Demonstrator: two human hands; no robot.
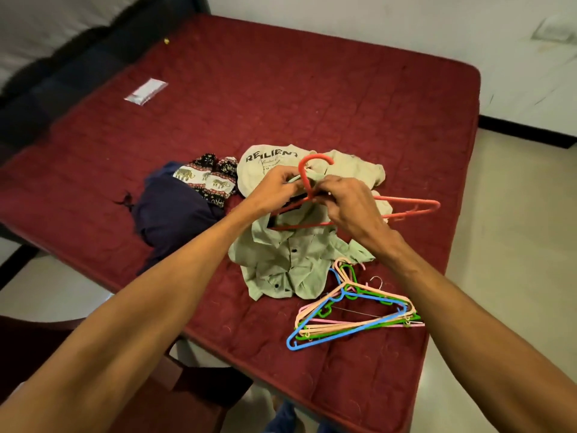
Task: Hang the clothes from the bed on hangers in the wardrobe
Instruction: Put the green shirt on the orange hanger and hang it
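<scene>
A pale green button shirt [281, 264] lies crumpled on the red mattress [281, 89]. A red plastic hanger [406, 205] sits partly inside its collar, hook upward. My left hand [274, 187] pinches the shirt collar beside the hanger neck. My right hand [346, 204] grips the collar and hanger on the other side. Behind them lies a beige printed T-shirt [265, 164]. Left of it are an elephant-print garment [206, 179] and a navy garment [175, 214]. The wardrobe is out of view.
A pile of several coloured hangers [352, 314] lies near the mattress's front corner, right of the shirt. A small clear packet [146, 91] rests far left on the mattress. A dark chair [37, 348] stands at lower left. Tiled floor [515, 245] runs along the right.
</scene>
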